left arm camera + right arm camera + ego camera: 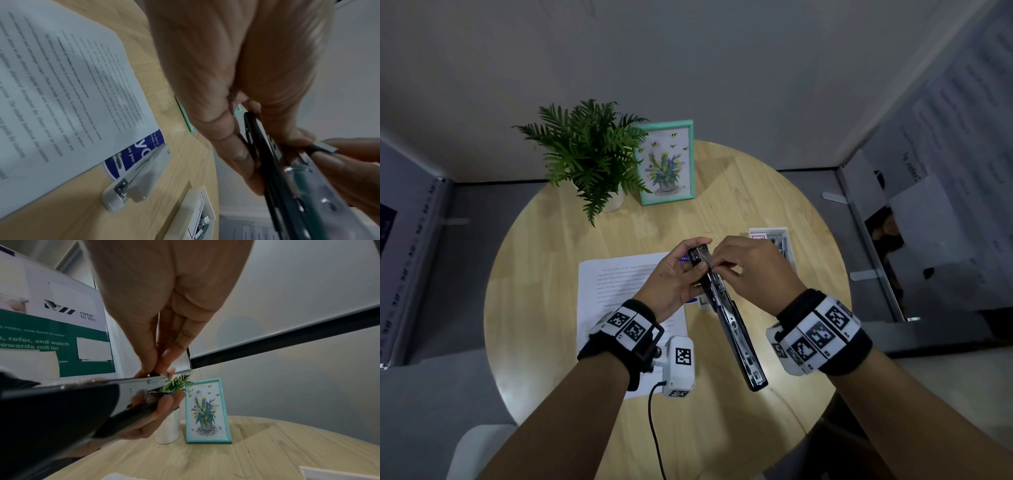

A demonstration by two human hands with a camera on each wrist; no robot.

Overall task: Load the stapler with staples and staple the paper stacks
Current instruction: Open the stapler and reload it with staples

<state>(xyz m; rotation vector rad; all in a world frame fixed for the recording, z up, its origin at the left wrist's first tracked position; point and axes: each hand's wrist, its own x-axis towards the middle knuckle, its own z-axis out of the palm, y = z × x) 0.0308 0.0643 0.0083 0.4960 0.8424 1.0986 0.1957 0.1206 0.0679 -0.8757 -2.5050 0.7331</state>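
Dim, even overhead lighting is casting soft shadows. Wide-angle distortion is bending frame edges. Both wrist views are blurring close objects.

Black wristbands, checkered white marker blocks

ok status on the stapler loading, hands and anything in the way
Left hand grips black stapler, opened, above table. Right hand pinches staple strip at its front end. Small white stapler idle beside paper; nothing blocking.

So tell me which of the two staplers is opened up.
The black stapler, held open in the left hand above the table. The small white stapler lies shut on the table beside the paper.
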